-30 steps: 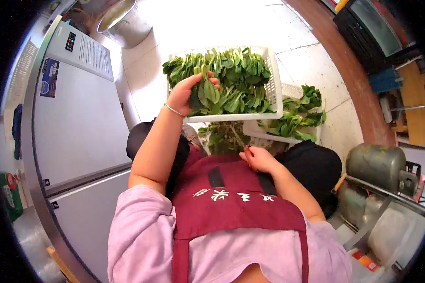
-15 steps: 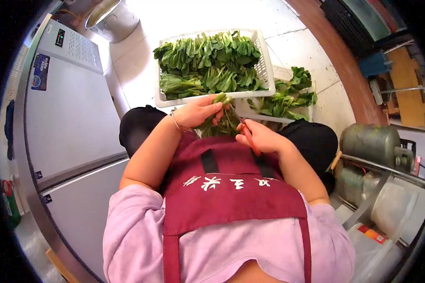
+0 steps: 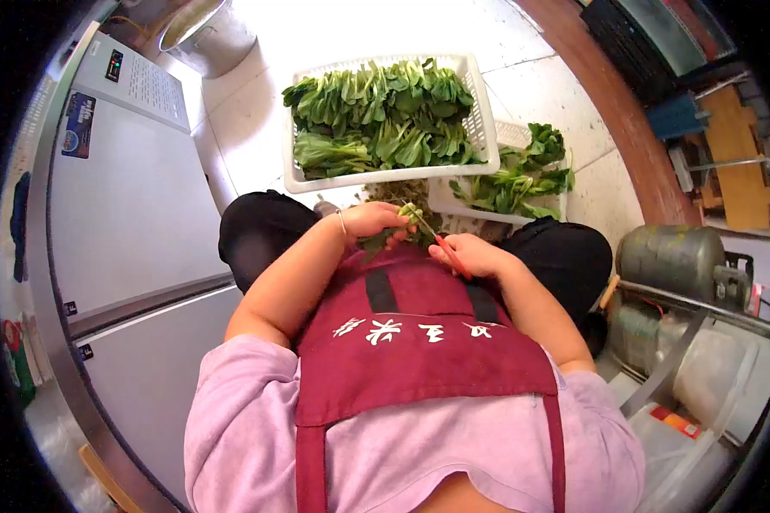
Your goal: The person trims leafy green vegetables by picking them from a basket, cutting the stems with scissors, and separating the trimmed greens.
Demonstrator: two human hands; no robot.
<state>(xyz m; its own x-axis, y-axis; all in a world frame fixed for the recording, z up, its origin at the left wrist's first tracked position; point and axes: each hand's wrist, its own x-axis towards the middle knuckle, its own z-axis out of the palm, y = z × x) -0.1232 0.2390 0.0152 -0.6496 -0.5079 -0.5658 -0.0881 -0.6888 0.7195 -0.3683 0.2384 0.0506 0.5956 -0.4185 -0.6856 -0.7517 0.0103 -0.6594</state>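
Observation:
My left hand (image 3: 374, 221) is closed around a bunch of leafy greens (image 3: 411, 211), its pale stem end pointing up and its leaves hanging below the fingers. My right hand (image 3: 477, 255) grips red-handled scissors (image 3: 451, 255), whose metal blade reaches up to the stem end; whether the blades are parted is too small to tell. Just beyond my hands stands a white plastic basket (image 3: 491, 141) with rows of green leafy vegetables (image 3: 385, 103). A second, lower white basket (image 3: 453, 203) holds loose greens (image 3: 522, 184) at its right.
A tall grey-white refrigerator (image 3: 137, 197) stands on my left, with a metal pot (image 3: 218, 43) behind it on the tiled floor. To my right are a greenish gas cylinder (image 3: 667, 261) and a metal rack (image 3: 701, 312) with plastic containers. Trimmings lie on the floor between my knees.
My left hand has lowered toward my lap and turned, bringing the stem end of the greens against the scissors' blade. The right hand has shifted slightly down. Both baskets stay in place.

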